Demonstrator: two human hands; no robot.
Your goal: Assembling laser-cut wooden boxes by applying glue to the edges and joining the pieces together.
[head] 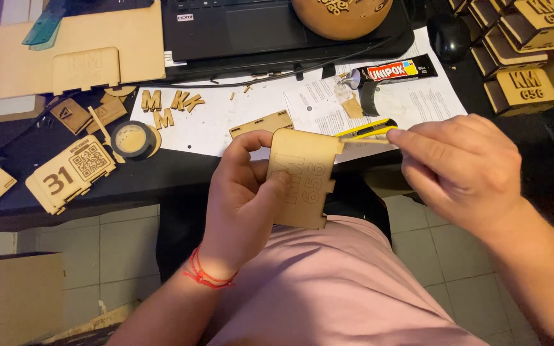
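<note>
My left hand [242, 198] grips a flat laser-cut wooden panel [306, 176] with notched edges and engraved characters, holding it upright over my lap. A red string bracelet circles that wrist. My right hand [460, 170] pinches a thin wooden stick [363, 138] and lays its tip against the panel's top right edge. A yellow utility knife [370, 128] lies on the table just behind the stick.
On the dark table lie white paper sheets [213, 125], loose wooden letters [168, 106], a tape roll [133, 139], a black glue tube [395, 70], flat wooden plates [72, 173], a laptop [270, 29], a mouse [449, 35] and several finished wooden boxes [524, 90] at right. Tiled floor lies below.
</note>
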